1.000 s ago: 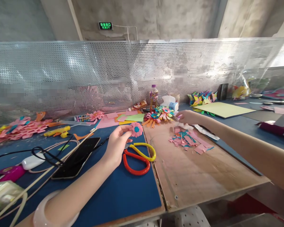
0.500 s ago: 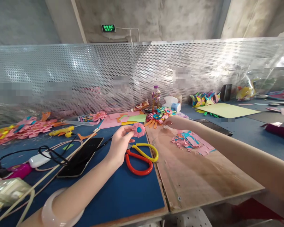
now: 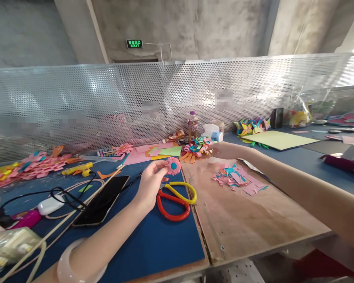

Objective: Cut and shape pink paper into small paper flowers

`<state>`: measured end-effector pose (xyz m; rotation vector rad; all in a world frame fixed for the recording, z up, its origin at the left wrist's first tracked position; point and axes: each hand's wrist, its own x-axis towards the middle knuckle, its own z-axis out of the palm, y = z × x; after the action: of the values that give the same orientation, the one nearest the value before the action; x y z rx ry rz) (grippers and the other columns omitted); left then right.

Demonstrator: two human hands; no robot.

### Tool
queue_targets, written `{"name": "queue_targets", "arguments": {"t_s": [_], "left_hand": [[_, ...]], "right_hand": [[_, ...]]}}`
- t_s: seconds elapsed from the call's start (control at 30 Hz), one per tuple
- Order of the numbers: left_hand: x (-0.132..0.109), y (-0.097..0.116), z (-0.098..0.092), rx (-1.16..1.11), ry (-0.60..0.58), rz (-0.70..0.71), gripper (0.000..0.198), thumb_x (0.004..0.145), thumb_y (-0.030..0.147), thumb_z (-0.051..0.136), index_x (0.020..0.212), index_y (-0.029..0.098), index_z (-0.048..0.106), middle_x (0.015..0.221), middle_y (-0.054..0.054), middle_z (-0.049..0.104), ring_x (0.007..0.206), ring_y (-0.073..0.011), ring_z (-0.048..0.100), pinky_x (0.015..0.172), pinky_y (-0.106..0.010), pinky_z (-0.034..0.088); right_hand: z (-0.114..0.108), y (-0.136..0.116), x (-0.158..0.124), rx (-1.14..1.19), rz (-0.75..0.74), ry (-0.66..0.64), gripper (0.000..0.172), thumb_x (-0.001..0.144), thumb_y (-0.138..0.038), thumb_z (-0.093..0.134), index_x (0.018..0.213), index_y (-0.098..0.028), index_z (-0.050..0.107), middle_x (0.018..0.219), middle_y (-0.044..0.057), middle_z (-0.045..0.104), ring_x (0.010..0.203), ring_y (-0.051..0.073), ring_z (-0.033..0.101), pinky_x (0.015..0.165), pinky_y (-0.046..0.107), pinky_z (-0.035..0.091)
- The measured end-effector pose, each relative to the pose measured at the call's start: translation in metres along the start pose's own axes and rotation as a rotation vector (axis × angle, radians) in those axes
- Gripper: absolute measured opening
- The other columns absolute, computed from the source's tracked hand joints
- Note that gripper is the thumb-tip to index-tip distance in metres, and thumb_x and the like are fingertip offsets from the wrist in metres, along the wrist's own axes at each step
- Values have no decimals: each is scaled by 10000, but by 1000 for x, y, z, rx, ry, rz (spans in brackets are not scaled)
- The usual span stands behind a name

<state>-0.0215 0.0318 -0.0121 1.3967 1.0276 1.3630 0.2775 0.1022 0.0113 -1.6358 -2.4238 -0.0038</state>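
My left hand (image 3: 153,173) pinches a small pink paper flower (image 3: 174,166) with a blue centre, held up near the middle of the table. Just below it lie scissors (image 3: 173,207) with one red and one yellow handle loop; their blades are partly covered by my hand. Across the wooden board stretches my right arm, and my right hand (image 3: 217,150) is at a bunch of colourful paper flowers (image 3: 194,150). Its fingers are blurred and mostly out of sight. Pink and blue paper scraps (image 3: 236,177) lie on the board below that arm.
A phone (image 3: 106,202), cables and a yellow glue gun (image 3: 77,169) are on the left, with piled pink paper petals (image 3: 41,167) behind. A bottle (image 3: 192,127) stands before the perforated screen (image 3: 112,98). Pale yellow paper (image 3: 283,140) lies at right.
The view has tilted slightly, so everything sits a little lower. My left hand keeps the pink flower in nearly the same place, and my right hand stays by the flower bunch.
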Motion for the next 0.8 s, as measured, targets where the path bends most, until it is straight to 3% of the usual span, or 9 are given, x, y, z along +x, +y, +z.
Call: {"name": "queue_targets", "arguments": {"t_s": [0.17,0.37,0.53,0.7,0.8], "left_hand": [[0,0,0,21,-2,-16,213,699,269,599,884,165,597,925,-68,631,824,-171,594,607,-238,467],[0,4,2,25,3,-34,214,694,256,597,883,155,589,924,-75,628,819,-168,592,596,-231,457],[1,3,1,28,7,-31,213,697,245,589,889,151,589,943,-82,626,827,-168,590,591,-227,452],[2,4,0,39,21,-14,217,701,233,581,898,145,596,961,-88,625,834,-172,584,597,-236,461],[1,6,0,48,32,-1,220,696,235,588,896,143,599,940,-82,629,831,-174,582,596,-240,464]], "right_hand": [[-3,-15,2,52,-66,11,406,760,-145,446,1138,-190,588,901,40,667,758,148,599,659,211,423],[4,-50,-9,39,-211,-85,351,809,-147,406,1088,-197,613,1006,59,660,857,164,600,715,233,426],[4,-53,-19,2,-187,-211,353,753,-77,442,1013,-194,650,977,65,665,810,155,614,662,218,434],[-3,-58,-30,-62,-218,-15,370,804,-107,422,1118,-190,598,923,69,677,779,158,622,665,232,435],[-6,-70,-38,-21,-295,23,371,841,-133,392,1149,-234,573,968,39,674,812,151,621,675,230,437]]}}
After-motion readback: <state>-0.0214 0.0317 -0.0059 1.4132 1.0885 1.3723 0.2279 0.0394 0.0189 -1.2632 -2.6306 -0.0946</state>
